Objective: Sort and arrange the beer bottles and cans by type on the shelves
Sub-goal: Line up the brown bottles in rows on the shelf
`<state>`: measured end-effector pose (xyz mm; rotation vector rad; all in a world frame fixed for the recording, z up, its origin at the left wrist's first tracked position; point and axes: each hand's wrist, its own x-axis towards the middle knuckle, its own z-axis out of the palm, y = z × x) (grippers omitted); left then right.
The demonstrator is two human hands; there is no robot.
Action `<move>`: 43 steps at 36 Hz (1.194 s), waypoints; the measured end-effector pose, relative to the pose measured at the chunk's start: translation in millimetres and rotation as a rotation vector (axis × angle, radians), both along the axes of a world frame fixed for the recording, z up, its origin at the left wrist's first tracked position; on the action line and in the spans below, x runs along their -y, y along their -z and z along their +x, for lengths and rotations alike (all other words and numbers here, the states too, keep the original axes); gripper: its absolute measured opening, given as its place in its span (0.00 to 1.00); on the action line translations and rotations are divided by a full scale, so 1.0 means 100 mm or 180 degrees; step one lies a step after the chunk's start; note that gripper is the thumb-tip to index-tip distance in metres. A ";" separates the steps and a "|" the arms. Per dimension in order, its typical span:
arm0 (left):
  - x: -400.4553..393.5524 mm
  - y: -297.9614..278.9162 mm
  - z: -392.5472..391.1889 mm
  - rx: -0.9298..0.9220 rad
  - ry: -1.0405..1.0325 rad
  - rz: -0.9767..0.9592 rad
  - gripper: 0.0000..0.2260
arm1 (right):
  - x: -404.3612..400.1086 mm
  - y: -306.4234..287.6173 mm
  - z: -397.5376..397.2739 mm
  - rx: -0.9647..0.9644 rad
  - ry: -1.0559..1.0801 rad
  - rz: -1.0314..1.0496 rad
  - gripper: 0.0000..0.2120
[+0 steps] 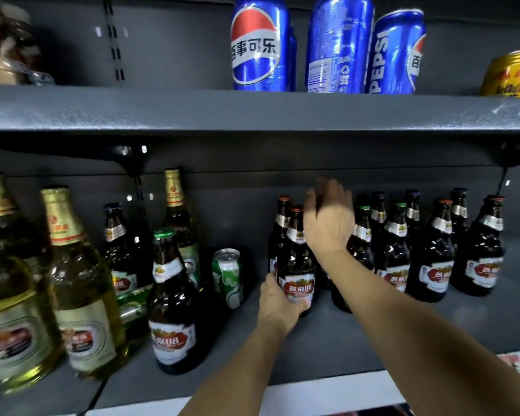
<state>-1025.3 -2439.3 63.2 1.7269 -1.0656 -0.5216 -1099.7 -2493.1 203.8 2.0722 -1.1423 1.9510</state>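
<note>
A dark brown beer bottle (296,262) with a red cap and a red U8 label is held upright on the lower shelf (327,340) by the left hand (278,304), whose fingers are wrapped around the base of the bottle. A second red-capped brown bottle (279,226) is seen just behind it. The right hand (327,217) is raised just right of the held bottle's neck, in front of the bottles behind; its fingers are blurred and loosely spread, and whether anything is gripped cannot be told.

To the right, a group of brown bottles (433,250) with red, green and dark caps is stood together on the same shelf. To the left, a green-capped brown bottle (170,301) is placed near the shelf's front edge, with a green can (227,277) standing behind it and to its right. Further left, tall pale bottles (75,289) with gold foil necks are grouped, with another brown bottle (117,250) among them.

On the upper shelf (192,109), three blue Pepsi cans (260,46) are stood side by side, and a gold can (511,75) is seen at the right edge.
</note>
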 end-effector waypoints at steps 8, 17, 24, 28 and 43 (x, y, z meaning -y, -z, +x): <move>-0.70 -0.13 -0.07 0.1695 -0.0234 0.0110 0.18 | -0.90 0.04 0.52 -0.1229 -0.1482 0.1027 0.22; -1.60 -0.07 0.18 0.2679 -0.0162 0.0226 0.04 | -1.54 0.28 1.04 -0.1664 -0.2144 0.2069 0.39; -1.75 -0.06 0.53 0.3008 -0.0566 -0.0616 0.13 | -1.46 0.19 0.93 -0.1694 -0.1768 0.2171 0.29; -1.67 -0.11 0.51 0.3179 -0.0757 -0.0965 0.11 | -1.28 0.18 0.76 -0.1457 -0.1541 0.2241 0.22; -0.82 -0.59 0.71 0.2719 -0.0727 -0.0417 0.23 | -0.88 0.41 0.35 -0.1563 -0.1175 0.1841 0.26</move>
